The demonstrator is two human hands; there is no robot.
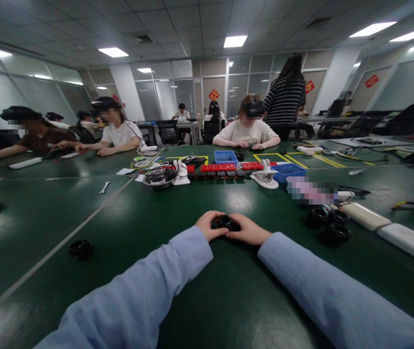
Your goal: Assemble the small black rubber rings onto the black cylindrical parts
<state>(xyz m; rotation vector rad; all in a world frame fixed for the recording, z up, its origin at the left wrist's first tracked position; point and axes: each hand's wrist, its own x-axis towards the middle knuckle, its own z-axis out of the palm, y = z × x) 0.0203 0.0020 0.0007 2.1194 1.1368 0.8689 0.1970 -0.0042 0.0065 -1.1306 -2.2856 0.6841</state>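
Note:
Both my hands meet around a small black ring-shaped part point(224, 221) just above the green table. My left hand point(209, 226) curls round its left side, and my right hand point(246, 230) grips it from the right. The thumbs come together at the near side, and the fingers partly cover the part. What kind of part it is, I cannot make out. Another black round part point(81, 249) lies alone on the left of the table. Several similar black round parts point(337, 232) sit grouped at the right.
Across the table stand a red strip of modules point(218, 167), a blue bin point(225, 157), another blue bin point(289, 170) and a white clamp point(265, 175). A wrench point(104, 187) lies at the left. White bars point(410, 240) edge the right side. A person point(247, 127) sits opposite.

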